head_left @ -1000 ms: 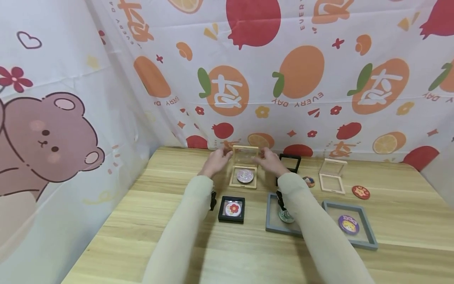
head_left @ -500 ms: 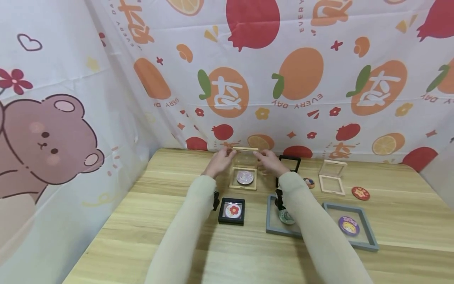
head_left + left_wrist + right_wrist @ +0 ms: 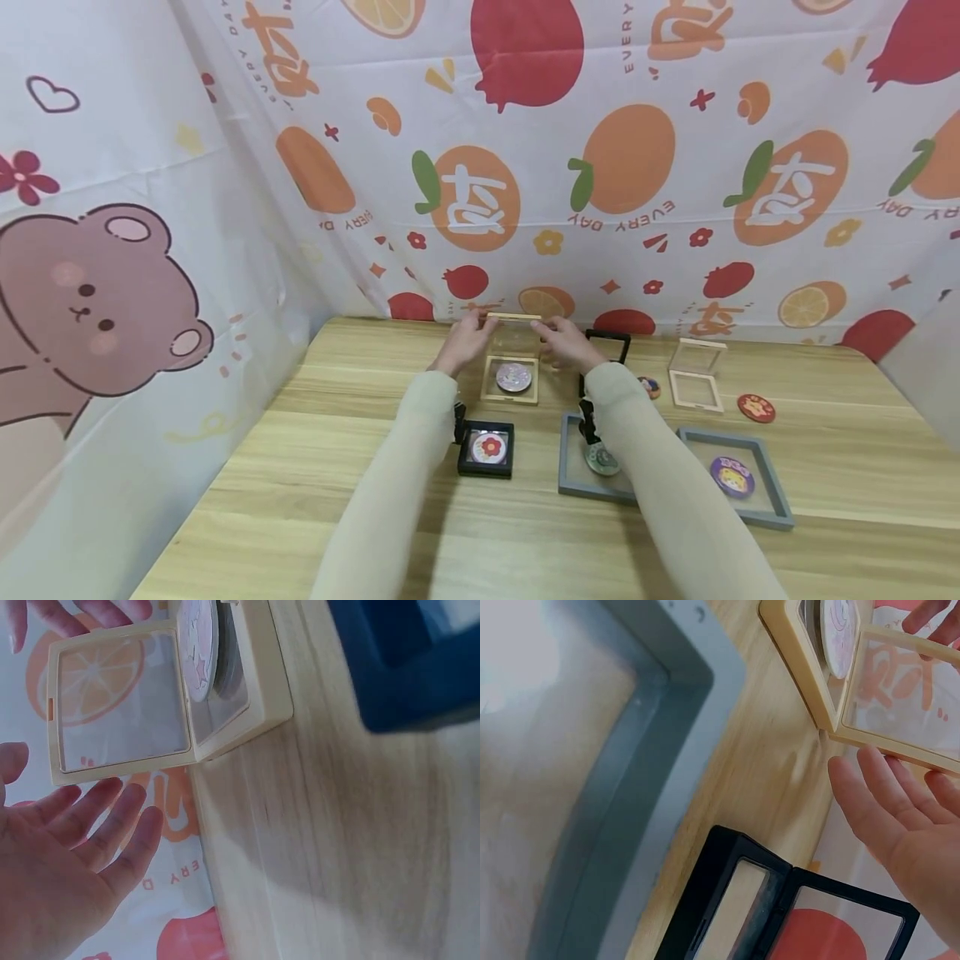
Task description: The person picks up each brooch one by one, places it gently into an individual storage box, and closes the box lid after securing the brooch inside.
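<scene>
1. Tipped further toward the near edge of the surface (image 3: 255, 492) since a second ago: lid (image 3: 121, 701) of the pale frame (image 3: 510, 401), with left hand (image 3: 461, 346) and right hand (image 3: 570, 343) brought closer to the lid's top corners.
2. Pale frame near the far edge, toward the far-left corner; base flat, apparently for steady footing under the hinged lid.
3. On the left, fingers extended and slightly spread, tips at the lid's side rim, not curled round it.
4. On the right, fingers likewise straight and spread at the opposite rim; firmness of contact impossible to tell.
5. Probably at both rims for even support, with the clear window left uncovered.
6. Pinkish badge (image 3: 513, 377) lying inside the base, presumably for containment by the raised rim.
7. Black case (image 3: 486, 472) nearer the near edge, well apart from the hinge, seemingly out of the lid's way.
8. Right sleeve (image 3: 675, 475) across the blue-grey frame (image 3: 592, 490), owing to the long reach toward the far edge.
</scene>
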The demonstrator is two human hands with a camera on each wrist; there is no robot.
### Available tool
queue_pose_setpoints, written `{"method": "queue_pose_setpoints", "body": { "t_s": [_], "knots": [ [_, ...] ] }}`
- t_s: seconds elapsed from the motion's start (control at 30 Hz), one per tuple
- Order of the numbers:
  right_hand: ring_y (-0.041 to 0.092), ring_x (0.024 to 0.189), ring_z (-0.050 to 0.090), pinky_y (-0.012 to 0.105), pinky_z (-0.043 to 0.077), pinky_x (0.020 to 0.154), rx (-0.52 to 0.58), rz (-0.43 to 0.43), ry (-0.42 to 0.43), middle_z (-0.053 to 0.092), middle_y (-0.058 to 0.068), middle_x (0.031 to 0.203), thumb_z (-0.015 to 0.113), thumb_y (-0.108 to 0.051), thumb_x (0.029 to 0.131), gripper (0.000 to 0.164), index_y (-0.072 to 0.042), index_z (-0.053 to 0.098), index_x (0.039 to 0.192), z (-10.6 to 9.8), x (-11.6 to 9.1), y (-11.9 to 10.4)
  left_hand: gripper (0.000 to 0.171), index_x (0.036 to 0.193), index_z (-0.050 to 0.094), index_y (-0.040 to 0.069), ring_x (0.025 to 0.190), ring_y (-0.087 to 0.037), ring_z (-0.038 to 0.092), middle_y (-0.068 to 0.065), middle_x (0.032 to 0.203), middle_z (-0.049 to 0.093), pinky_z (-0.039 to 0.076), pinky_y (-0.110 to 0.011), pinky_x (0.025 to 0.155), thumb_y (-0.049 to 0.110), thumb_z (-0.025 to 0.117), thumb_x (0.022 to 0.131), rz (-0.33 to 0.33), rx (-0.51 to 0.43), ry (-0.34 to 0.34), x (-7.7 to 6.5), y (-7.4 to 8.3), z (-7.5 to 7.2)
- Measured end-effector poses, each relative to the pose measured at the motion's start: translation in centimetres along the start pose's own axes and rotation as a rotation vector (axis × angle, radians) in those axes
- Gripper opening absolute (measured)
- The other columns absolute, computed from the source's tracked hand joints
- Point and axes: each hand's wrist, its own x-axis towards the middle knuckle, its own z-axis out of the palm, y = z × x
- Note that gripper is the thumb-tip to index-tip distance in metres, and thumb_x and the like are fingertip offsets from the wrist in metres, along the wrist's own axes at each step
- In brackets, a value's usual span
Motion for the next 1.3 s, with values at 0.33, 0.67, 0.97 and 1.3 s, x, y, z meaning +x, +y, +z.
{"method": "queue_pose_setpoints", "body": {
  "t_s": [0.33,0.67,0.97,1.3],
  "knots": [
    [0.044,0.120,0.057,0.054,0.052,0.092,-0.018,-0.024,-0.004,0.046,0.032,0.142,0.040,-0.036,0.111,0.058,0.006,0.035,0.149,0.1,0.0,0.3,0.056,0.146,0.042,-0.012,0.138,-0.044,0.041,-0.030,0.148,0.046,0.033,-0.050,0.115,0.032,0.036,0.111,-0.017,0.036,-0.061,-0.3,-0.4,0.4],
    [0.041,0.116,0.059,0.048,0.047,0.101,-0.153,-0.081,-0.028,0.053,0.032,0.134,0.037,-0.032,0.111,0.054,0.014,0.044,0.141,0.9,0.4,1.7,0.068,0.150,0.033,-0.013,0.144,-0.045,0.032,-0.032,0.153,0.036,0.025,-0.052,0.118,0.042,0.025,0.112,-0.090,-0.064,-0.200,-0.9,-1.3,0.2],
    [0.043,0.128,0.052,0.052,0.042,0.107,-0.079,-0.056,-0.040,0.040,0.030,0.152,0.031,-0.040,0.111,0.063,0.010,0.043,0.147,1.2,0.0,2.3,0.076,0.151,0.029,-0.014,0.146,-0.045,0.026,-0.032,0.156,0.031,0.020,-0.054,0.119,0.049,0.022,0.110,-0.122,-0.140,-0.257,-1.7,-2.3,0.4],
    [0.022,0.095,0.056,0.037,0.044,0.092,-0.190,-0.038,-0.042,0.061,0.018,0.102,0.040,-0.048,0.107,0.064,0.009,0.063,0.124,1.1,0.2,2.0,0.074,0.152,0.024,-0.015,0.147,-0.046,0.022,-0.033,0.157,0.027,0.016,-0.055,0.120,0.046,0.024,0.111,-0.121,-0.150,-0.286,-1.8,-2.4,0.3]
  ]
}}
